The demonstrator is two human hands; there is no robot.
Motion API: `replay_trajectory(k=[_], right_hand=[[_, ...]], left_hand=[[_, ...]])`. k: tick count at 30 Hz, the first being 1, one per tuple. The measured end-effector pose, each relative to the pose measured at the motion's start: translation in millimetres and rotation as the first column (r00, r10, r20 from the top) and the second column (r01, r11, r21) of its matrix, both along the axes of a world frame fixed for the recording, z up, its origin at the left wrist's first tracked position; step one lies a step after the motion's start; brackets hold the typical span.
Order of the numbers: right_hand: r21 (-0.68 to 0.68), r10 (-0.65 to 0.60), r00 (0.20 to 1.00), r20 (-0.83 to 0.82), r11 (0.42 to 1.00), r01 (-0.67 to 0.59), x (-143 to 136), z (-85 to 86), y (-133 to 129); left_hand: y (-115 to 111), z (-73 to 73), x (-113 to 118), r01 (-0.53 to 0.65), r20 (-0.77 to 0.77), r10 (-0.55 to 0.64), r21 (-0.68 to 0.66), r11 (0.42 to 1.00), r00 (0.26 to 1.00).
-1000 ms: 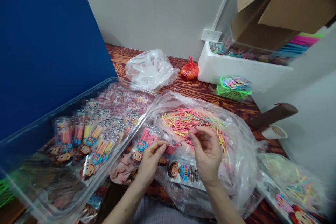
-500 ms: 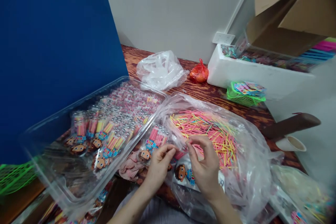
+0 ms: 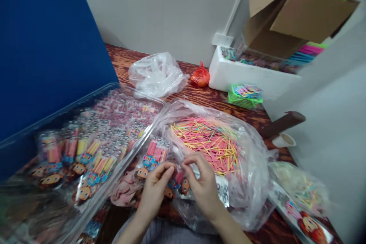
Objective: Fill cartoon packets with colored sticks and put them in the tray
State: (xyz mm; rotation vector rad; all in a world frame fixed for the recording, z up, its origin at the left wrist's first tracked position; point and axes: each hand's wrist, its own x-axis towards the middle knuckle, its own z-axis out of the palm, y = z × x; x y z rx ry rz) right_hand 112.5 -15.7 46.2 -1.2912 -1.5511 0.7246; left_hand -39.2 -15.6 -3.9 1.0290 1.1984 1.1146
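Observation:
My left hand [image 3: 156,188] is pinched, thumb against fingers, over small packets with a cartoon face [image 3: 150,160]. Close to its right, my right hand [image 3: 201,183] is also pinched, above a silvery printed sheet [image 3: 221,190]. Between the fingertips something small and clear seems to be held, too small to make out. Beyond the hands, a clear plastic bag [image 3: 254,164] lies open around a heap of thin pink and yellow sticks [image 3: 211,141]. At the left, a large clear tray [image 3: 140,143] contains many filled packets [image 3: 97,160].
A pink cloth [image 3: 126,190] lies beside the tray. Further back are a crumpled clear bag [image 3: 157,74], a red bag [image 3: 200,76], a green basket [image 3: 244,101] and a white foam box [image 3: 243,72] under a cardboard box [image 3: 303,17]. A paper cup [image 3: 284,140] is at the right.
The view has shifted right, so things appear further left. Both hands remain pinched close together, and my right hand now covers less of the silvery sheet's right end.

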Motion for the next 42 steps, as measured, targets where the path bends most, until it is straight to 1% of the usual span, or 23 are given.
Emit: replay_trajectory(k=[3,6,7,10,12,13,14,15,16,17,19,20,22,25,28,31,33,35,36,37,39,42], right_hand=[[0.018,0.023,0.998,0.052,1.000,-0.024,-2.4,3.4,0.3],[0.001,0.090,0.983,0.159,0.996,-0.091,-7.7,9.5,-2.8],[-0.010,0.101,0.981,0.168,0.995,-0.101,-10.0,11.3,-5.2],[-0.014,0.063,0.994,0.089,0.998,-0.062,-10.5,11.6,-13.5],[-0.020,0.030,0.998,0.058,0.999,-0.029,2.1,3.9,-15.2],[-0.030,0.006,0.997,0.080,1.000,-0.003,13.6,-2.9,-13.5],[-0.053,-0.012,0.991,0.137,0.998,0.019,28.2,-11.3,-9.9],[-0.080,-0.049,0.973,0.226,0.994,0.069,45.0,-21.0,-4.7],[-0.087,-0.112,0.934,0.338,0.985,0.150,62.7,-31.2,1.7],[-0.083,-0.168,0.870,0.463,0.969,0.231,79.9,-41.3,8.5],[-0.073,-0.190,0.693,0.696,0.941,0.332,107.6,-58.1,21.0],[-0.079,-0.164,0.622,0.766,0.936,0.343,116.2,-63.9,25.8],[-0.091,-0.097,0.533,0.841,0.944,0.316,122.1,-69.6,31.5],[-0.105,-0.014,0.466,0.885,0.968,0.229,113.2,-69.0,34.1],[-0.119,0.040,0.374,0.927,0.974,0.191,102.2,-67.1,36.8],[-0.136,0.087,0.283,0.955,0.978,0.157,95.0,-69.4,41.8],[-0.134,0.100,0.241,0.966,0.982,0.133,90.9,-72.6,44.4],[-0.131,0.101,0.226,0.969,0.984,0.119,88.7,-75.9,45.4],[-0.133,0.102,0.234,0.967,0.984,0.120,88.9,-77.4,45.3],[-0.139,0.102,0.257,0.961,0.982,0.129,90.4,-78.6,45.0],[-0.156,0.096,0.330,0.939,0.975,0.161,97.0,-80.2,44.4],[-0.191,0.079,0.439,0.895,0.957,0.218,112.6,-79.2,46.4]], left_hand=[[1.5,-0.6,-1.2,0.002,-0.026,-0.002,-0.001,1.000,1.000],[1.3,-2.1,-1.4,-0.035,-0.026,0.035,-0.003,0.999,0.999],[1.3,-2.5,-2.4,-0.048,-0.026,0.048,-0.003,0.999,0.999],[4.2,-3.1,-10.3,-0.082,-0.040,0.082,0.011,0.997,0.996],[10.6,-4.3,-19.2,-0.122,-0.098,0.126,0.049,0.991,0.987],[15.4,-5.7,-24.0,-0.144,-0.153,0.156,0.085,0.986,0.976],[21.1,-7.8,-28.5,-0.167,-0.231,0.195,0.135,0.977,0.953],[27.6,-10.7,-32.5,-0.182,-0.322,0.239,0.197,0.963,0.916],[34.4,-14.2,-35.6,-0.182,-0.418,0.284,0.268,0.946,0.863],[41.1,-18.3,-37.8,-0.166,-0.511,0.331,0.342,0.925,0.793],[52.3,-26.3,-39.4,-0.104,-0.645,0.400,0.446,0.889,0.651],[56.2,-29.7,-39.1,-0.074,-0.685,0.420,0.473,0.878,0.595],[60.4,-34.2,-37.7,-0.055,-0.726,0.441,0.489,0.870,0.528],[60.6,-36.1,-37.0,-0.088,-0.750,0.433,0.454,0.887,0.500],[59.3,-36.8,-38.7,-0.109,-0.776,0.415,0.417,0.903,0.476],[57.8,-37.4,-39.3,-0.089,-0.790,0.426,0.434,0.897,0.442],[55.4,-36.7,-38.1,-0.064,-0.792,0.429,0.448,0.892,0.435],[51.5,-35.3,-36.3,-0.038,-0.786,0.433,0.466,0.884,0.441],[49.0,-34.4,-35.4,-0.029,-0.782,0.436,0.474,0.880,0.445],[46.1,-33.4,-34.7,-0.022,-0.778,0.440,0.482,0.876,0.448],[39.8,-31.0,-33.2,-0.011,-0.775,0.446,0.494,0.869,0.447],[30.0,-24.9,-29.1,0.002,-0.777,0.455,0.506,0.862,0.435]])
